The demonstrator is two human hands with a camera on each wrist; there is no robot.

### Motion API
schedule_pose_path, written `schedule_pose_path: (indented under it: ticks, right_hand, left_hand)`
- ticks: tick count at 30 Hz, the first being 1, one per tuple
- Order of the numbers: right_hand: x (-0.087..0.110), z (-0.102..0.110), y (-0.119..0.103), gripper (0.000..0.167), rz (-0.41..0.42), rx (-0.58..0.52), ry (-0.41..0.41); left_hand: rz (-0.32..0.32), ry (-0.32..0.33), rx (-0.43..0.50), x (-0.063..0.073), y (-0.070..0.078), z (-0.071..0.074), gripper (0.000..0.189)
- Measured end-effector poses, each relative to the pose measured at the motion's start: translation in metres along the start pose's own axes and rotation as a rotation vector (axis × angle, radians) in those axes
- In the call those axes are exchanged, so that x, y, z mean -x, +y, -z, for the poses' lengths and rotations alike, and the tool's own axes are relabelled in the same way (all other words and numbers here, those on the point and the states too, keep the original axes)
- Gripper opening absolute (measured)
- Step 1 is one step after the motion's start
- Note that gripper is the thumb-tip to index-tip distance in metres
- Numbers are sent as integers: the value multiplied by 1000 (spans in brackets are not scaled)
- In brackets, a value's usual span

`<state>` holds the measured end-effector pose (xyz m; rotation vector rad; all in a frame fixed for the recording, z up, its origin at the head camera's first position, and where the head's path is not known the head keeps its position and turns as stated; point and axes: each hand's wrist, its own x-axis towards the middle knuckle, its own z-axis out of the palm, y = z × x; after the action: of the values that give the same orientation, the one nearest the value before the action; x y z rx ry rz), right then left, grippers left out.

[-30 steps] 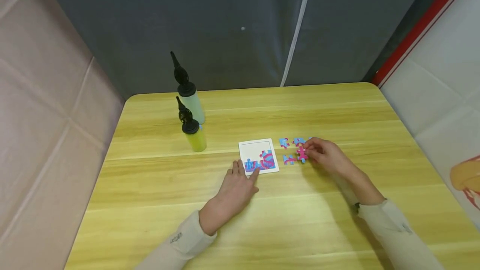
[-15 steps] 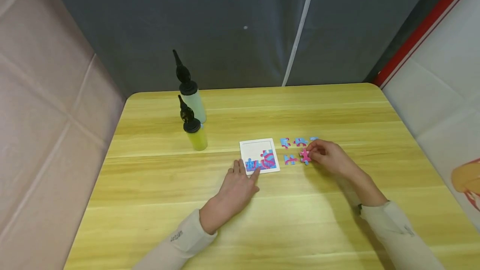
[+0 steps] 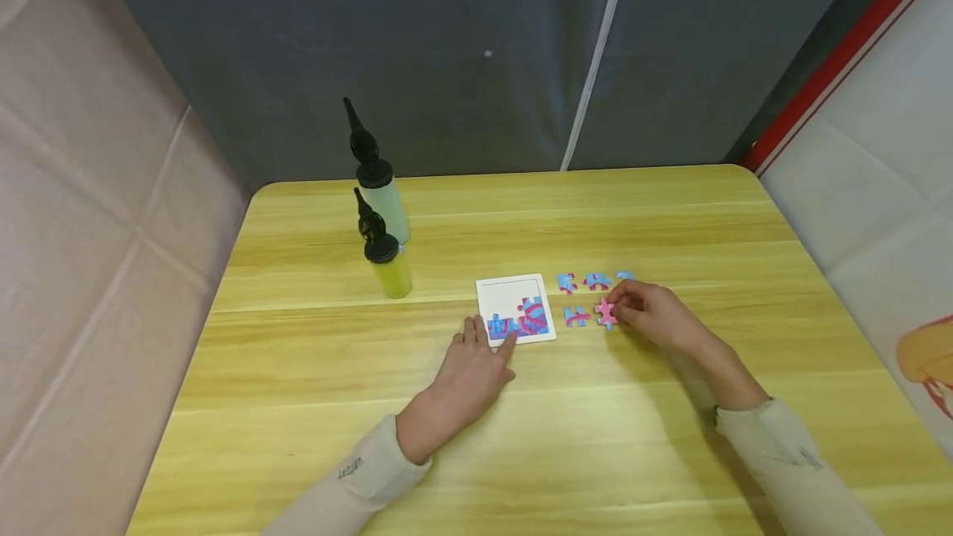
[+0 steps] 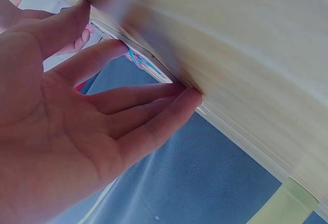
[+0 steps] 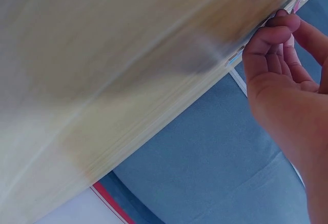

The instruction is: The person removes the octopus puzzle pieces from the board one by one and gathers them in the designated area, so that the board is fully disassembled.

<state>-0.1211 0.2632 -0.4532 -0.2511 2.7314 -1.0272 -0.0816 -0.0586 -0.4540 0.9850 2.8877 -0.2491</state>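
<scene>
A white square puzzle tray (image 3: pixel 495 294) lies mid-table in the head view, with joined blue and pink puzzle pieces (image 3: pixel 532 318) along its near side and up its right. My left hand (image 3: pixel 466 372) rests at the tray's near-left corner with fingers extended, the index fingertip on its near edge. The left wrist view has this hand (image 4: pixel 97 106) with its fingertips at the tray's edge. To the right of the tray, my right hand (image 3: pixel 658 317) pinches a pink puzzle piece (image 3: pixel 605 314) between thumb and fingers. The right wrist view shows those fingers (image 5: pixel 269 42) curled together.
Several loose puzzle pieces lie between tray and right hand, among them one at the front (image 3: pixel 577 317) and one behind (image 3: pixel 567 283). Two black-topped pump bottles, a yellow one (image 3: pixel 392 278) and a pale green one (image 3: pixel 387 209), stand left of the tray. A dark curtain (image 3: pixel 447 64) hangs behind the table.
The pink piece has turned slightly in my right fingers and shifted a little right, away from its neighbours. The head view has shifted slightly. My left hand stays at the tray.
</scene>
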Motion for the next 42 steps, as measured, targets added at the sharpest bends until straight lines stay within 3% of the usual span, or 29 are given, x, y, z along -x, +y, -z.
schedule_pose_path:
  ticks: [18,23,32,42]
  right_hand:
    - [-3,1,2,14,31,35,8]
    - [-7,0,-8,15,51,22,12]
    - [-25,-16,-32,16,113,-52,-53]
    - [-42,-35,-57,24,192,27,-116]
  left_hand:
    - [-8,37,7,2,0,1,54]
    - [-11,46,6,2,-1,1,53]
    - [-13,38,15,2,-1,2,53]
    - [-10,11,18,1,-2,3,55]
